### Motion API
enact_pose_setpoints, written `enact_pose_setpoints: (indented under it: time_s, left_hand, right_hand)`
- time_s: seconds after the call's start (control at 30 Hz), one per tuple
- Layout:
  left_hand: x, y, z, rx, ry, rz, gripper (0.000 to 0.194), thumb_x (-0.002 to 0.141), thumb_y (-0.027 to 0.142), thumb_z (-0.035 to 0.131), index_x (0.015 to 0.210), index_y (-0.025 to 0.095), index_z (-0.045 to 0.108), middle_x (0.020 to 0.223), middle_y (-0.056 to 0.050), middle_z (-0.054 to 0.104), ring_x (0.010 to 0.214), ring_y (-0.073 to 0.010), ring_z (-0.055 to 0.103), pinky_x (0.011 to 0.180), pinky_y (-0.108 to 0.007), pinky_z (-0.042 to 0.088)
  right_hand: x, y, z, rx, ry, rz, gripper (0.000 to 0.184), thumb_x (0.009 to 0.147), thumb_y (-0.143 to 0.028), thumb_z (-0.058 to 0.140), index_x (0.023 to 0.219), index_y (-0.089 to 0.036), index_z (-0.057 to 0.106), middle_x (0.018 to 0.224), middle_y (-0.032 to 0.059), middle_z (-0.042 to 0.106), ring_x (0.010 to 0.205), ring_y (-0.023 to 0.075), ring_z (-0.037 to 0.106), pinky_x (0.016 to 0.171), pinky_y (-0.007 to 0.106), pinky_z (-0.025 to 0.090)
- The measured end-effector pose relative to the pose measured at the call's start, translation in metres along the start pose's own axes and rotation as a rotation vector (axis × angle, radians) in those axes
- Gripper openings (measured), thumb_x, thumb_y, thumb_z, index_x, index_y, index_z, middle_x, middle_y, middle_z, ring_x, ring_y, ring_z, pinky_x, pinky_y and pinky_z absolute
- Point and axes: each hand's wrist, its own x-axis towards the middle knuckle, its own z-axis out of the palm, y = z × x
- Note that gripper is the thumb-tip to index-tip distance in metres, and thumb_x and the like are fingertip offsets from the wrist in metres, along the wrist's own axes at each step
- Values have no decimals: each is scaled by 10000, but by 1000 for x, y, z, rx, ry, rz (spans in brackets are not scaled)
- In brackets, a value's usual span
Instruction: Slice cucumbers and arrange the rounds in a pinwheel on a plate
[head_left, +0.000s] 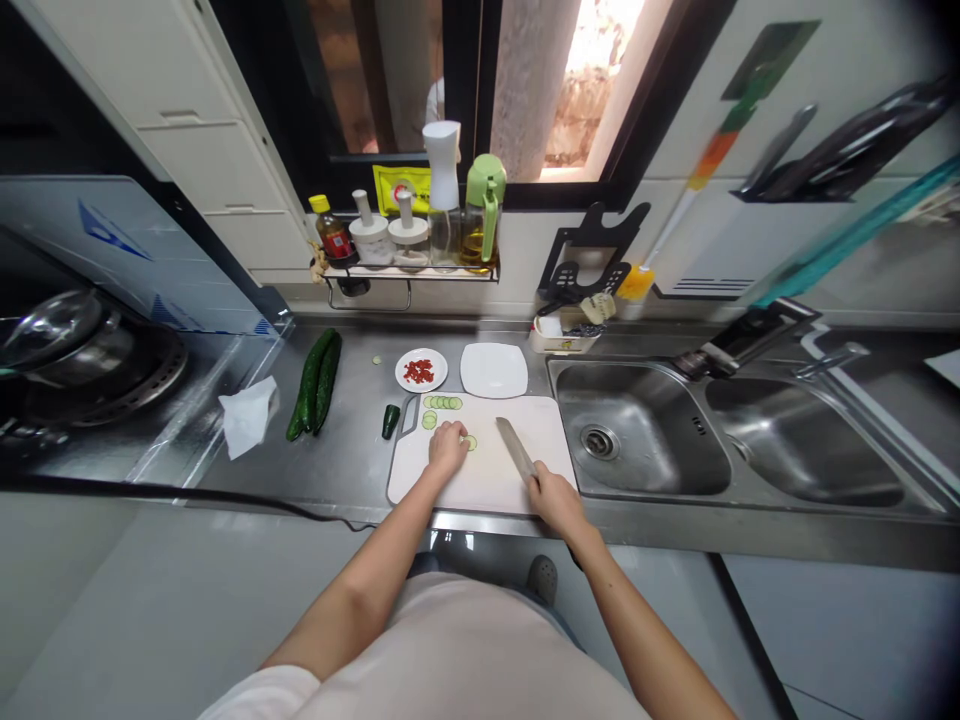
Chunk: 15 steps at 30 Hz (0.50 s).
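My right hand [556,497] is wrapped round the handle of a kitchen knife [514,445], its blade angled up and left over the white cutting board [487,490]. On the board, my left hand [448,450] has its fingers curled together at a round cucumber slice [471,442]. Several more cucumber slices [442,403] form an overlapping row near the board's top left, with a few just below. A dark green cucumber end [390,421] lies left of the board. Farther left are whole cucumbers [315,385], side by side on the steel counter.
Behind the board stand a small plate [401,371] of chopped red pieces and a white square plate [493,370]. A double sink [645,425] is to the right. A crumpled tissue [247,415] and a stove with a pot [67,340] are left. Bottles fill a wall rack [412,270].
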Motion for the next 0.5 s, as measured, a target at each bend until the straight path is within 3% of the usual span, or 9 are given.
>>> enact_pose_setpoints:
  time_s: [0.23,0.5]
  left_hand:
    - [-4,0,-3,-153,20,-61,85,798,168,550,844,215,604,821,-8,659,765,-139,580,673,-227,384]
    - [3,-37,-24,-220,204,-243,129,798,237,569,916,231,620,849,11,681,792,-135,609,698,-220,402]
  right_hand:
    - [8,-3,-2,-25,19,72,297,941,-279,280,1164,-184,453,957,121,675,886,233,643,669,284,379]
    - [14,-6,-4,-48,-11,52,310,929,-251,301,1194,-186,448,970,125,673,908,222,642,700,285,396]
